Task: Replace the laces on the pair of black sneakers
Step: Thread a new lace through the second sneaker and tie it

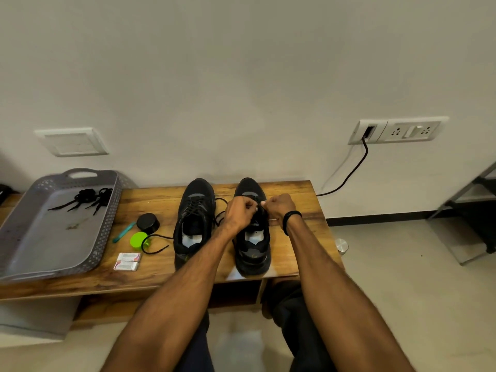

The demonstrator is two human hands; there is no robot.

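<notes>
Two black sneakers stand side by side on the wooden bench point(298, 200), toes toward the wall. The left sneaker point(194, 218) is laced, and its black lace trails off to the left point(154, 244) across the bench. Over the eyelets of the right sneaker point(253, 245) both hands meet. My left hand point(240, 212) and my right hand point(280, 205) each pinch a bit of its black lace, which is mostly hidden under the fingers. A bundle of black laces point(86, 198) lies in the grey tray.
A grey perforated tray point(32, 237) sits at the bench's left end. Between it and the shoes lie a black round tin point(147, 222), a green lid point(138, 240), a teal tool point(124, 232) and two small packets point(127, 261). A black cable point(354, 167) hangs from the wall socket.
</notes>
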